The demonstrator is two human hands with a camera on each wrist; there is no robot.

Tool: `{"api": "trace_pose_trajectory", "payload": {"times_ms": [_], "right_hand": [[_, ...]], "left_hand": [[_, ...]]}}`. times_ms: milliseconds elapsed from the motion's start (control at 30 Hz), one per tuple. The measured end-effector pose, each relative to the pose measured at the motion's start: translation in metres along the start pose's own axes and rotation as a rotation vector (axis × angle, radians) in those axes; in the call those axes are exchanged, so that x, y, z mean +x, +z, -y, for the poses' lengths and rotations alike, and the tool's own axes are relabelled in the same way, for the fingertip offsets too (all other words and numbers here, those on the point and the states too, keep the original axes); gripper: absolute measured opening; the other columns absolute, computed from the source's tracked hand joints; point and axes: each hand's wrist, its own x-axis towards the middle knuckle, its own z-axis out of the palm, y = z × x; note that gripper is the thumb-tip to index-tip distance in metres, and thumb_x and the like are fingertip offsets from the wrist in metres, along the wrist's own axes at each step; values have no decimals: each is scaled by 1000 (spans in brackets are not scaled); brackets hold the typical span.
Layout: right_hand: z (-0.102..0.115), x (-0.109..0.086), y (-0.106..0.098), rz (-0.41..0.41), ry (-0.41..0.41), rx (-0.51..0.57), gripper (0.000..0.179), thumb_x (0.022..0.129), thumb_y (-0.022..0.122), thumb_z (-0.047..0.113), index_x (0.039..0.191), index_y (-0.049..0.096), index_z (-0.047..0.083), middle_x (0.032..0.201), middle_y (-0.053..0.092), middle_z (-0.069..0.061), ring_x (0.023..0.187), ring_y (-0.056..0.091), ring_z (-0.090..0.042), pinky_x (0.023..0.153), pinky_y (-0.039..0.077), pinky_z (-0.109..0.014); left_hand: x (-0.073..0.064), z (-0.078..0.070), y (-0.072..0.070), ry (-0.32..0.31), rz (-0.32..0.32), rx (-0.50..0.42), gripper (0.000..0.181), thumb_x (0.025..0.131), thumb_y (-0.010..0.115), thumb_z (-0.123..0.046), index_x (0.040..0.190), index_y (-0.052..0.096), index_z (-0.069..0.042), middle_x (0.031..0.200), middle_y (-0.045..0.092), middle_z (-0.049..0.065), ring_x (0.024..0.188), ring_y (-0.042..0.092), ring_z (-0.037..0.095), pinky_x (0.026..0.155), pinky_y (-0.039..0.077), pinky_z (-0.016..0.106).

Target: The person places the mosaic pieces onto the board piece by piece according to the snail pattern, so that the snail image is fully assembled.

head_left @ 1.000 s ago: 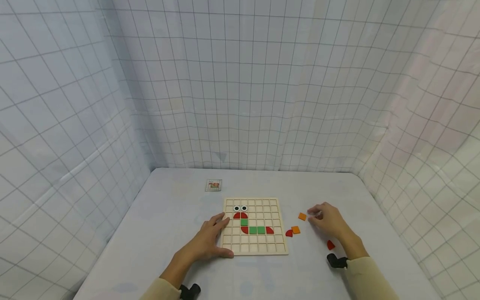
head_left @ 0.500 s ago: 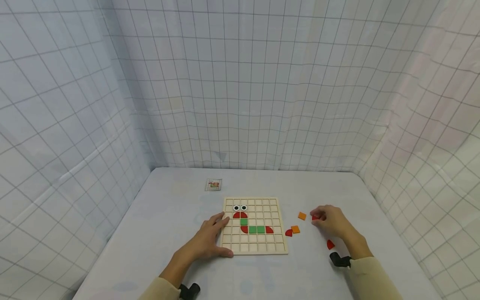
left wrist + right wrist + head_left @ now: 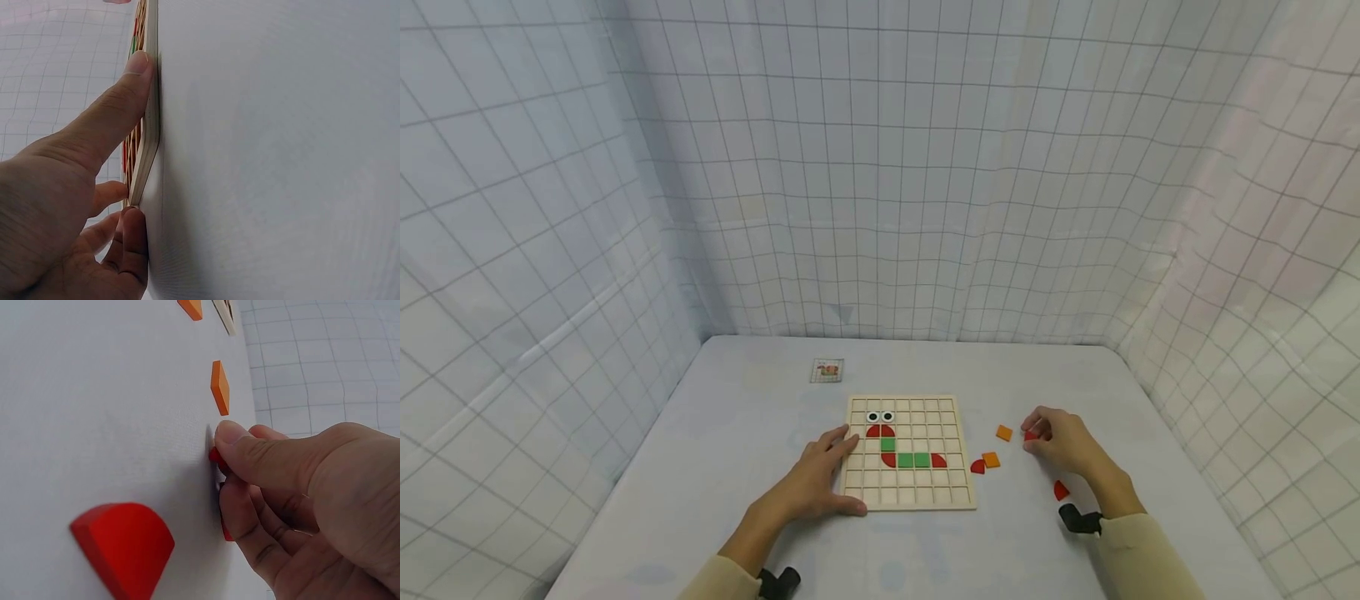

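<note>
Resting the left hand (image 3: 811, 482) wide on the near-left corner of the board (image 3: 917, 493). Pinching a red piece (image 3: 1031, 435) in the right hand (image 3: 1064, 442), past the board's right edge, with room toward the table's (image 3: 1120, 417) right edge.

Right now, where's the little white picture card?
In the head view, the card lies beyond the far left corner of the pale wooden grid board.

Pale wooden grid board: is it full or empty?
Partly full: bare cells surround red quarter-circle tiles, green square tiles and white eye tiles.
</note>
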Motion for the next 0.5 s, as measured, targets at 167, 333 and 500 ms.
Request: {"api": "trace_pose_trajectory", "payload": {"times_ms": [167, 333, 500], "right_hand": [[0, 2, 0, -31, 1, 2, 15, 104, 87, 9, 117, 79, 9, 102, 79, -6, 92, 68, -19, 83, 59, -32], [4, 3, 0, -99, -24, 22, 17, 106, 84, 6, 123, 80, 7, 103, 80, -7, 91, 69, -18, 78, 58, -27], [12, 3, 0, -121, -38, 36, 18, 107, 81, 3, 124, 82, 6, 105, 82, -7, 93, 70, -18, 75, 57, -23]], "left_hand": [[0, 0, 1, -4, 6, 1, 123, 76, 112, -44, 176, 50, -8, 192, 34, 16, 166, 44, 49, 133, 46, 70], [0, 0, 0, -3, 5, -4, 123, 76, 112, -44, 176, 50, -8, 192, 33, 17, 167, 42, 51, 133, 46, 71], [1, 0, 0, -4, 2, 0, 123, 76, 112, -45, 176, 50, -9, 192, 34, 15, 167, 42, 50, 133, 46, 71]]}}
